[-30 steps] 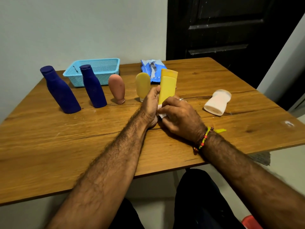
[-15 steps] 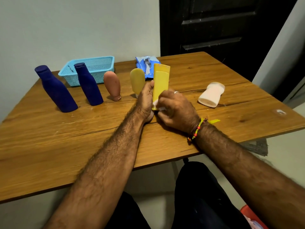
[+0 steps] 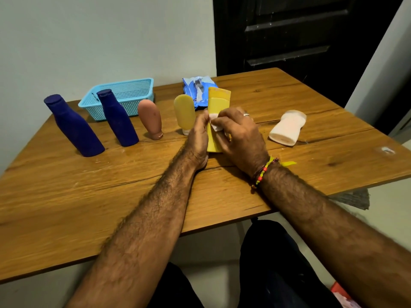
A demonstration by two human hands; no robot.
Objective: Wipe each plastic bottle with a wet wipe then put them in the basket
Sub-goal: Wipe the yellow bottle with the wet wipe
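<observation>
A tall yellow bottle [image 3: 216, 102] stands upright on the wooden table [image 3: 66, 192], held between both hands. My left hand [image 3: 198, 138] grips its left side. My right hand [image 3: 241, 134] pinches a white wet wipe [image 3: 214, 122] against the bottle's front, about halfway up. A light blue basket [image 3: 133, 88] sits at the back left. In a row stand two dark blue bottles [image 3: 74, 127] [image 3: 117, 118], a brown bottle [image 3: 151, 118] and a small yellow bottle [image 3: 184, 113]. A white bottle [image 3: 288, 127] lies on its side to the right.
A blue wet-wipe pack [image 3: 198, 90] lies behind the yellow bottle near the wall. A dark door stands behind the table's far right corner. The table's front edge runs above my lap, and floor shows to the right.
My right hand has slid the wipe up the yellow bottle from its base to its middle. The left hand keeps its grip on the bottle.
</observation>
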